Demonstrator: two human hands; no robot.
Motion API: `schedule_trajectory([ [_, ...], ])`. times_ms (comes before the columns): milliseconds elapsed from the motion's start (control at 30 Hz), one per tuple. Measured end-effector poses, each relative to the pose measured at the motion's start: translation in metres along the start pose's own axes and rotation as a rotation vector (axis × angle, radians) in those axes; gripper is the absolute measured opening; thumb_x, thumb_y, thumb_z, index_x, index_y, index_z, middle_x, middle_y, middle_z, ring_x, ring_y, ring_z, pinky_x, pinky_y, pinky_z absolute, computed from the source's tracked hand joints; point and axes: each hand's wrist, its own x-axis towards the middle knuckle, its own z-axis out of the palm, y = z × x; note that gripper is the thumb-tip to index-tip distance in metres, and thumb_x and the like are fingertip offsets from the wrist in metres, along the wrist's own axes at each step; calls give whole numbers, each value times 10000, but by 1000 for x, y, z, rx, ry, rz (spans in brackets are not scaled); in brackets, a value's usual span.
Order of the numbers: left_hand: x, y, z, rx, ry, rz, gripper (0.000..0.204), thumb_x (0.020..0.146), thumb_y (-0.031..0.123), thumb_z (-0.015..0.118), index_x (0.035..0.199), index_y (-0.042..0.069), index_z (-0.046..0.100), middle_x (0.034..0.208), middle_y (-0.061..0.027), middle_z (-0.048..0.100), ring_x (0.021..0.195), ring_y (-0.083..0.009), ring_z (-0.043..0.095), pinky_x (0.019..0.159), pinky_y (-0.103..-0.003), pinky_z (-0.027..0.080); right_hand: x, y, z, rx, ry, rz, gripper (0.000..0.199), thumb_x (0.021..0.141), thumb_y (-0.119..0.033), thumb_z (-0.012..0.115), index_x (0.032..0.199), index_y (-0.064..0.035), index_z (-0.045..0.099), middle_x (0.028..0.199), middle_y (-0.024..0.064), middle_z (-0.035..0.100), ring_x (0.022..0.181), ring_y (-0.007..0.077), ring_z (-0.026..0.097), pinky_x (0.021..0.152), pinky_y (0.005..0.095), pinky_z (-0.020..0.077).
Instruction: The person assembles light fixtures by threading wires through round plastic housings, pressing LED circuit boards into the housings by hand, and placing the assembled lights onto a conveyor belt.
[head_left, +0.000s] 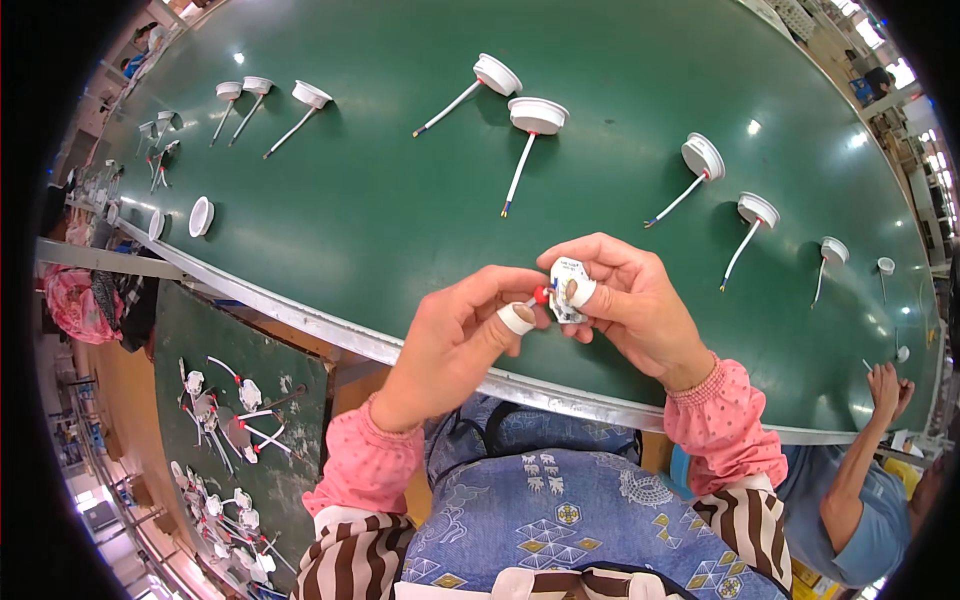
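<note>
In front of my body, over the near edge of the green table, both hands meet at one small assembly. My right hand (645, 315) is closed on a white, angular plastic part (568, 278) with small printing on it, its thumb pressed against the face. My left hand (450, 335) is closed at the red collar (542, 295) beside that part, thumb and fingers pinching there. Whatever else lies between the left fingers is hidden. Both thumbs wear white finger wraps.
Round white caps with wired white cables, such as this cap (538, 116), lie across the green table (400, 220). Two loose white rings (201, 216) sit at the left. A lower side table (300, 350) holds several cabled parts (240, 430). A co-worker's hand (884, 392) is at the right.
</note>
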Motion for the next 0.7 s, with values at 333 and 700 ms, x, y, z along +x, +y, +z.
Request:
schedule_trajectory([
  [333,5,-25,20,590,9,633,95,812,-17,708,898,12,678,813,-69,639,646,-194,574,573,-305,447,-30,39,-16,395,-40,76,466,883,-66,754,1310,3,583,1039,118,698,727,173,681,573,248,546],
  [700,-3,-19,11,547,-82,414,118,920,16,670,1033,-12,691,816,-103,667,663,-215,614,608,-319,490,-45,38,-31,414,-140,-105,391,934,-104,706,1292,-4,584,1002,103,667,770,193,651,617,281,497],
])
